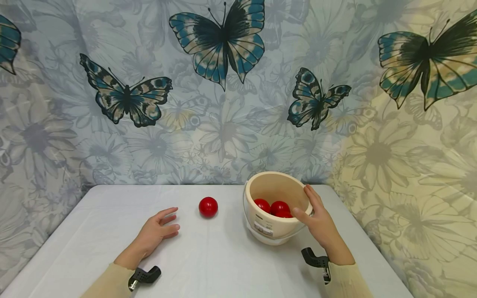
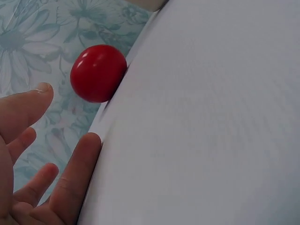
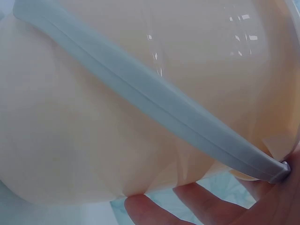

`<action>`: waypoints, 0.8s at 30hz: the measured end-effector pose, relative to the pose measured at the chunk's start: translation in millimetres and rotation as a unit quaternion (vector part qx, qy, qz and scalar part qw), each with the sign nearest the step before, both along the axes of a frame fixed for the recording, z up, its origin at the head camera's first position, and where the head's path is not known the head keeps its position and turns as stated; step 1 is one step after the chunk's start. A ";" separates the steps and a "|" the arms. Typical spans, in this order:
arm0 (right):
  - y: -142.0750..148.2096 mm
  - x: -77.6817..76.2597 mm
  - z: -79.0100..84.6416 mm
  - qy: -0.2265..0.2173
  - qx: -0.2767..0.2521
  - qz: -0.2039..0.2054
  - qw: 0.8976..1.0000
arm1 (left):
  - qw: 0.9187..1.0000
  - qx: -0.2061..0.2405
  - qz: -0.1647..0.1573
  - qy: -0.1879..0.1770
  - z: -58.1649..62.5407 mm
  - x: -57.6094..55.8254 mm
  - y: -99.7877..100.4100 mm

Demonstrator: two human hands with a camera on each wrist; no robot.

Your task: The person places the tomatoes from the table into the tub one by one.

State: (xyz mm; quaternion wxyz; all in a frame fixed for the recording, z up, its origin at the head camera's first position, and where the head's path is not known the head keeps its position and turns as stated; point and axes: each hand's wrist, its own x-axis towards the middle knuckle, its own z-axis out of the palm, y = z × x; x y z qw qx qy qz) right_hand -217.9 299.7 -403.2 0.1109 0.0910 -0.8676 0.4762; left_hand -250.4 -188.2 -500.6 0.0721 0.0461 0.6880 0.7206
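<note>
My right hand (image 1: 319,221) grips the right side of a cream bucket (image 1: 280,228), thumb over the rim and fingers along the outside. Red balls (image 1: 262,205) lie in the bottom of the bucket, which leans slightly. A pale handle (image 3: 154,98) hangs down across its outer wall in the right wrist view. On the table, left of the bucket, sits one more shiny red ball (image 1: 208,207). My left hand (image 1: 153,232) is held to the left of this ball, fingers spread and loosely bent, with a gap between. In the left wrist view, the same ball (image 2: 98,73) appears beyond the fingertips.
A white cloth covers the table (image 1: 208,265). Behind it hangs a curtain (image 1: 223,136) printed with butterflies and flowers, which also runs along both sides. Black wrist mounts (image 1: 147,275) are strapped at both cream sleeves (image 1: 112,281).
</note>
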 end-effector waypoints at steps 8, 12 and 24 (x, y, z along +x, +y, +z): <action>-0.6 0.8 1.4 -0.005 -0.001 0.001 1.000 | 1.000 -0.011 -0.009 0.004 1.5 -17.2 34.4; -0.8 0.8 1.2 -0.003 -0.005 0.005 1.000 | 1.000 -0.003 -0.012 0.006 2.0 -24.0 47.4; -0.7 0.5 1.2 -0.003 -0.007 0.006 1.000 | 1.000 -0.006 0.004 0.019 -0.4 -37.7 73.6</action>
